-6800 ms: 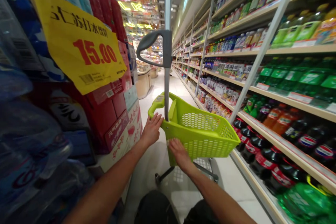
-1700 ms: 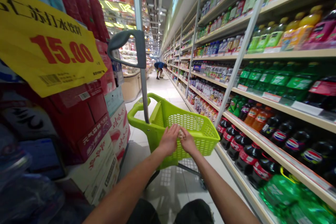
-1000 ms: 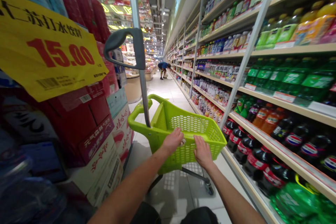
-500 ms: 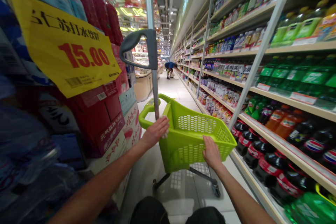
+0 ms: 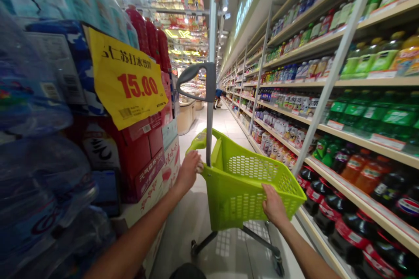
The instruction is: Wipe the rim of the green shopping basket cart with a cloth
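A lime-green plastic shopping cart (image 5: 238, 202) on dark legs with castors stands before me in the aisle. My left hand (image 5: 191, 170) is closed round the corner of its green handle loop, beside the metal pole (image 5: 210, 135). Over the near side rim of the basket, my right hand (image 5: 274, 207) is hooked, fingers inside and partly hidden. The grey grip (image 5: 196, 82) on the pole sits above my left hand, untouched. Through the mesh walls, the visible part of the basket's inside holds nothing.
Shelves of bottled drinks (image 5: 376, 113) line the right side closely. Stacked drink cartons (image 5: 144, 161) and wrapped bottles (image 5: 42, 183) stand at left, with a yellow price sign (image 5: 131, 80) sticking out. Farther down the tiled aisle, a person (image 5: 219, 96) bends toward the shelves.
My left hand has slid from beside the pole's base to the handle corner. My right hand stays on the rim. The view has shifted, with cart and sign now farther right.
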{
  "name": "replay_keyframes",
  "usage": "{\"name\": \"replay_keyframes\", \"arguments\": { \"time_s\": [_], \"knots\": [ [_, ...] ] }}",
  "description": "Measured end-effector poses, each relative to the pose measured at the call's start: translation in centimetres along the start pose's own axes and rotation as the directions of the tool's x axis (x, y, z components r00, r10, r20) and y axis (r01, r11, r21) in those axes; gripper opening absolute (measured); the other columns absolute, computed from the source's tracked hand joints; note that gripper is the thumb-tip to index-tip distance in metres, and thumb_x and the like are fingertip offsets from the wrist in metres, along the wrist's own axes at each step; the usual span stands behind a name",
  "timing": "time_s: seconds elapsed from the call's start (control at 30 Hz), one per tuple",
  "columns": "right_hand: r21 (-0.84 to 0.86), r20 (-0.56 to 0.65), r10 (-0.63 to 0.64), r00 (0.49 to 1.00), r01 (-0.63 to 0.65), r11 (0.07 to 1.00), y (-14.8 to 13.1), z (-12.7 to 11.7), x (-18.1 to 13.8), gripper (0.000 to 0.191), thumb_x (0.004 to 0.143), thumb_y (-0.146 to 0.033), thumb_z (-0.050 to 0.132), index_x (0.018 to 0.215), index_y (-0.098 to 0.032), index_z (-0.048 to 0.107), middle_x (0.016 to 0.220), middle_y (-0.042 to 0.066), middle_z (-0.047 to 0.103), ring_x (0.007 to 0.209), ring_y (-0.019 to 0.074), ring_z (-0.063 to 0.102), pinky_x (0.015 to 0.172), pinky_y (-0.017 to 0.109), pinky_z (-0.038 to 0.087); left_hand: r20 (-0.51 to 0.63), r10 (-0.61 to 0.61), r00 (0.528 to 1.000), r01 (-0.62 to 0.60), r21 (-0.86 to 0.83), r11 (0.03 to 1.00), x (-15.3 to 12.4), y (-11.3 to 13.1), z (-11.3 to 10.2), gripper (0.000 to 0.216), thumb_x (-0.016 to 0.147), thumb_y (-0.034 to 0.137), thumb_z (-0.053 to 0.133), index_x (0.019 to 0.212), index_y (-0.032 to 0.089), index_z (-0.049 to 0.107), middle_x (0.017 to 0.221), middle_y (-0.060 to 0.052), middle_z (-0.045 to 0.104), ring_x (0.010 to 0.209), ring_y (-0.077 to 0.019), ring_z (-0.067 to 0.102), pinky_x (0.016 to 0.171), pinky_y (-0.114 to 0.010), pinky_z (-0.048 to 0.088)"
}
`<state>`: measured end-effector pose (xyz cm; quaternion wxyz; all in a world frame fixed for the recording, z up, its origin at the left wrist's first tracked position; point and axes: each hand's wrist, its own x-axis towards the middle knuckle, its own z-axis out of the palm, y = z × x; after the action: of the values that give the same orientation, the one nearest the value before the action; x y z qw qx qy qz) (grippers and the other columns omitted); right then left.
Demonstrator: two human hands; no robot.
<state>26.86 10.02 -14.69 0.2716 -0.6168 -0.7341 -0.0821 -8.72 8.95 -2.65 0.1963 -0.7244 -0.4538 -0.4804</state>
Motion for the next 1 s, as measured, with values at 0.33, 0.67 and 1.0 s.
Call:
{"name": "replay_keyframes", "arguments": {
  "time_s": [0.33, 0.67, 1.0],
  "knots": [
    [0.101, 0.01, -0.052, 0.999, 0.051, 0.994, 2.3, 0.9, 1.3, 0.06, 0.062, -0.004, 0.038, 0.119, -0.012, 0.05, 0.123, 0.011, 0.052, 0.121, 0.0224, 0.041, 0.104, 0.043, 0.032, 0.275, 0.014, 0.961, -0.017, 0.008, 1.0, 2.4, -3.0, -2.0, 0.051, 0.063, -0.002, 0.039, 0.11, 0.014, 0.053, 0.118, -0.012, 0.057, 0.112, -0.0194, 0.051, 0.093, -0.041, 0.044],
    [-0.096, 0.228, 0.057, 0.972, -0.036, 0.995, 1.2, -2.3, 2.7, 0.064, 0.068, -0.005, 0.042, 0.131, -0.012, 0.037, 0.138, 0.011, 0.035, 0.13, 0.026, 0.026, 0.102, 0.049, 0.026, 0.412, 0.032, 0.91, -0.015, -0.045, 0.999, 4.2, 0.7, -0.4, 0.029, 0.062, 0.004, 0.04, 0.08, 0.017, 0.058, 0.082, -0.006, 0.064, 0.084, -0.0184, 0.06, 0.079, -0.035, 0.049],
    [0.361, -0.237, -0.154, 0.959, 0.234, 0.903, -11.6, -1.9, 2.9, 0.058, 0.072, -0.018, 0.045, 0.129, -0.008, 0.039, 0.135, 0.015, 0.038, 0.131, 0.0252, 0.023, 0.103, 0.046, 0.029, 0.392, 0.204, 0.897, -0.227, 0.014, 0.974, 1.2, 10.1, 1.2, 0.039, 0.069, 0.002, 0.043, 0.103, 0.014, 0.055, 0.109, -0.011, 0.061, 0.105, -0.0224, 0.054, 0.093, -0.041, 0.043]
  ]
}}
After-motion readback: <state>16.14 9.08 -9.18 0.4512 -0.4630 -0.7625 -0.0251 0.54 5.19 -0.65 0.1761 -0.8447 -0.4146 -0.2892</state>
